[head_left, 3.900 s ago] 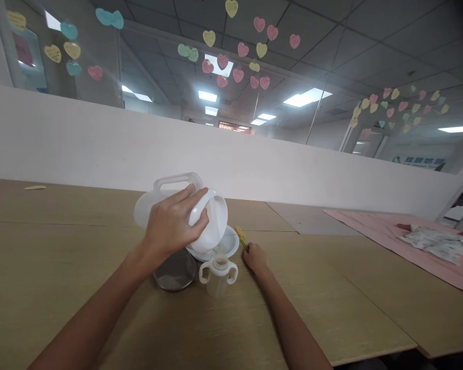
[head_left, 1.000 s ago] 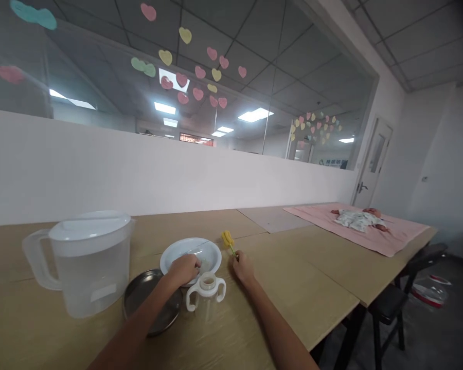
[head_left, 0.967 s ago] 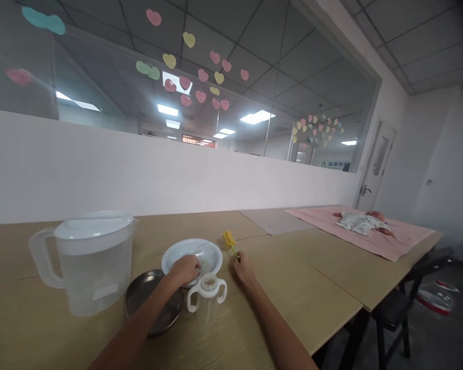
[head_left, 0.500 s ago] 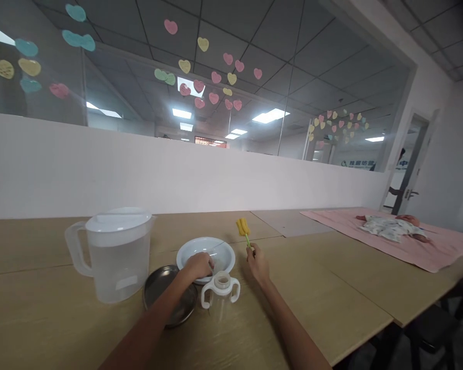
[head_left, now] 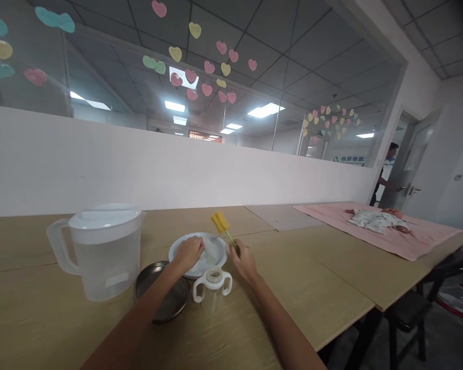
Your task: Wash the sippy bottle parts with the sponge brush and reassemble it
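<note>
My right hand (head_left: 244, 260) grips the green handle of a bottle brush; its yellow sponge head (head_left: 219, 222) points up and left, beyond the bowl's right rim. Over the white bowl (head_left: 173, 250) is my left hand (head_left: 191, 252), fingers closed on a pale, see-through piece (head_left: 213, 251) whose kind I cannot make out. In front of the bowl stands a clear baby bottle (head_left: 213, 290), uncapped, with a white two-handled collar. Under my left forearm lies a round steel dish (head_left: 154, 280), partly covered by the arm.
A large lidded plastic jug (head_left: 106, 257) with water stands at the left. At the right, a baby doll (head_left: 376, 220) in patterned clothes lies on a pink cloth (head_left: 416, 246). A person (head_left: 386, 177) is in the far doorway; a black stool (head_left: 409, 308) stands below the table edge.
My left hand has risen from inside the bowl, with a see-through piece now showing at its fingers. The brush head has tilted left towards the bowl. A person has appeared at the door.
</note>
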The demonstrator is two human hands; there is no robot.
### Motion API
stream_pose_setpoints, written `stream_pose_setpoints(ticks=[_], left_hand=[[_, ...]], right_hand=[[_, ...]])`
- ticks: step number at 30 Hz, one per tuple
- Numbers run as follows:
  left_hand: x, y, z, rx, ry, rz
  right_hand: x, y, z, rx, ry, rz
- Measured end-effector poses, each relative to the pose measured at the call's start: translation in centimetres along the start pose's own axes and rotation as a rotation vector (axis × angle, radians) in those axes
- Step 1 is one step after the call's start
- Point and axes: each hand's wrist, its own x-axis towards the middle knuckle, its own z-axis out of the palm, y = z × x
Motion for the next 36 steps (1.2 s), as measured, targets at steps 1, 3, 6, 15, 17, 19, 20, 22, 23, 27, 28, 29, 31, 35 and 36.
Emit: stream_pose_setpoints(ticks=[1, 3, 6, 15, 17, 19, 20, 22, 23, 27, 28, 29, 31, 35, 36], left_hand=[[0.1, -0.1, -0.3, -0.020, 0.025, -0.002], [0.3, -0.3, -1.0, -0.067, 0.074, -0.004], [0.5, -0.3, -2.3, -0.146, 0.119, 0.013], [0.9, 1.2, -3.8, -0.868, 0.274, -0.073], [1.1, 1.1, -3.3, -0.914, 0.293, -0.114], [1.2, 1.1, -2.9, -0.976, 0.321, -0.156], [1.2, 1.1, -2.8, -1.010, 0.335, -0.173], [1.3, 1.3, -2.6, -1.088, 0.355, -0.194], [1.3, 1.4, -2.7, -1.128, 0.363, -0.200], [1.0, 1.5, -3.0, -1.252, 0.408, -0.226], [1.0, 1.5, -3.1, -1.270, 0.417, -0.235], [0.9, 1.4, -3.2, -1.284, 0.423, -0.245], [0.8, 1.3, -3.3, -1.306, 0.426, -0.263], [0.7, 1.1, -3.3, -1.349, 0.430, -0.286], [0.7, 1.1, -3.3, -1.361, 0.430, -0.290]], right_hand=[[-0.1, -0.2, 0.0, -0.030, -0.027, -0.039], [-0.3, -0.5, 0.1, -0.091, -0.075, -0.105], [-0.3, -0.3, 0.2, -0.156, -0.078, -0.143], [-0.3, 0.8, 0.7, -0.066, 0.227, -0.169], [-0.4, 0.5, 1.0, -0.030, 0.205, -0.234], [-0.4, 0.3, 1.3, 0.009, 0.172, -0.288], [-0.4, 0.3, 1.5, 0.024, 0.161, -0.311], [-0.4, 0.5, 1.7, 0.037, 0.145, -0.348], [-0.4, 0.5, 1.7, 0.032, 0.136, -0.363], [-0.4, 0.7, 1.2, -0.024, 0.092, -0.392], [-0.4, 0.7, 1.0, -0.043, 0.080, -0.399], [-0.4, 0.7, 0.8, -0.066, 0.069, -0.409], [-0.4, 0.7, 0.4, -0.128, 0.054, -0.424], [-0.4, 1.0, -0.8, -0.289, 0.010, -0.432], [-0.4, 1.2, -1.1, -0.329, -0.010, -0.439]])
